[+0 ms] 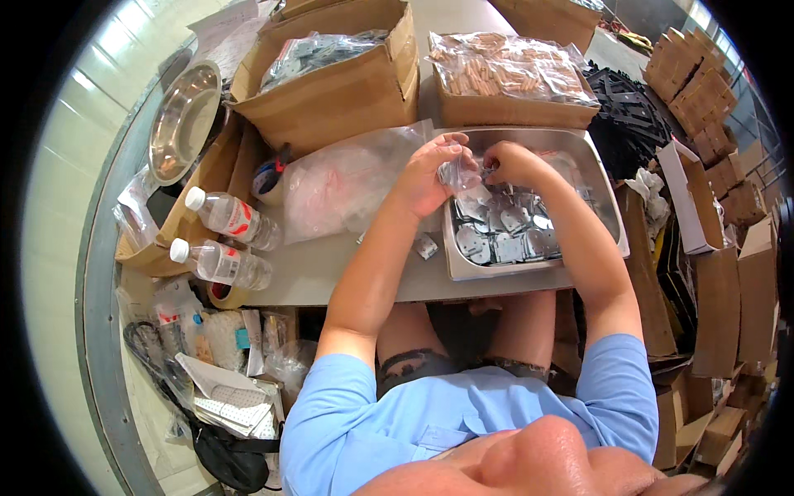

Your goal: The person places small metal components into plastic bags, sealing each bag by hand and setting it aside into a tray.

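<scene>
Over the left part of a steel tray (614, 217), my left hand (430, 178) grips a small clear plastic bag (465, 180) with its fingers closed. My right hand (519, 165) is right beside the bag, fingertips pinched together near its edge. What those fingertips hold is too small and hidden to tell. Below both hands, the tray is filled with many flat, shiny metal plates (504, 236) with rounded ends. One loose metal piece (426, 246) lies on the table just left of the tray.
Left of my forearm are a large plastic bag (331, 186) of pinkish pieces and two bottles (236, 219). At the back stand a carton (331, 107) of bagged parts and a box (513, 107) of copper-coloured pieces. Black parts (624, 107) and cardboard boxes (719, 306) crowd the right.
</scene>
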The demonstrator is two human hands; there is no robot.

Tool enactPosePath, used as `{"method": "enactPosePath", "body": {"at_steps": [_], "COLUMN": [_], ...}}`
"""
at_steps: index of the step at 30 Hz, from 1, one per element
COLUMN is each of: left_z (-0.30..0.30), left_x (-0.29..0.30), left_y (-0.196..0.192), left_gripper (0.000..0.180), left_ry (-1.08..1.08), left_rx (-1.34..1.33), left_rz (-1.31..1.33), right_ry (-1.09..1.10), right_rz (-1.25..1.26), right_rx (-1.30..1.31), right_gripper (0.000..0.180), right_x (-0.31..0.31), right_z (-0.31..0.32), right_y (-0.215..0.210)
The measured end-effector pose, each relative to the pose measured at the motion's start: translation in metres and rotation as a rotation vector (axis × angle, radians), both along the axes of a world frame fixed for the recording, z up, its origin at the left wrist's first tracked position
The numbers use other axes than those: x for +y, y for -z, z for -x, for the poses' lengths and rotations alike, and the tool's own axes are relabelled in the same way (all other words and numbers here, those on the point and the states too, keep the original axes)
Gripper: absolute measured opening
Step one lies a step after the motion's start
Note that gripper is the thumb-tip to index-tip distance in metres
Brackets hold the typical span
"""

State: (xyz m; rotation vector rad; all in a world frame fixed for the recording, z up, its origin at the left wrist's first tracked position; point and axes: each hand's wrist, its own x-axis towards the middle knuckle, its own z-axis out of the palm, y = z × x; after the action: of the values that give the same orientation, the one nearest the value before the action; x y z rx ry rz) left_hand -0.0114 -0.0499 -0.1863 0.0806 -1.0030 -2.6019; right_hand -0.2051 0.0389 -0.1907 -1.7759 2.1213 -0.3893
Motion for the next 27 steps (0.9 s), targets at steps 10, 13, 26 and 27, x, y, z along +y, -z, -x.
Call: {"method": "enactPosePath", "body": {"at_steps": [10, 13, 26, 27], "left_z": [-0.001, -0.005, -0.004, -0.004], "left_x": [-0.013, -0.009, 0.011, 0.012], "left_y": [0.01, 0.004, -0.002, 0.0], "left_gripper": [0.032, 0.044, 0.044, 0.044], "left_ry": [-0.001, -0.057, 0.178, 0.183], "left_rx": [0.075, 0.027, -0.016, -0.029], "left_rz": [-0.165, -0.07, 0.231, 0.244], "right_ry": [-0.237, -0.312, -0.011, -0.087], "right_rz": [-0.369, -0.416, 0.567, 0.466], "right_rx": [-0.035, -0.016, -1.003, -1.002], "right_gripper": [0.042, 0.035, 0.015, 0.016], "right_x": [0.007, 0.01, 0.019, 0.02], "right_z": [-0.053, -0.064, -0.033, -0.039], "right_y": [-0.028, -0.036, -0.056, -0.058]}}
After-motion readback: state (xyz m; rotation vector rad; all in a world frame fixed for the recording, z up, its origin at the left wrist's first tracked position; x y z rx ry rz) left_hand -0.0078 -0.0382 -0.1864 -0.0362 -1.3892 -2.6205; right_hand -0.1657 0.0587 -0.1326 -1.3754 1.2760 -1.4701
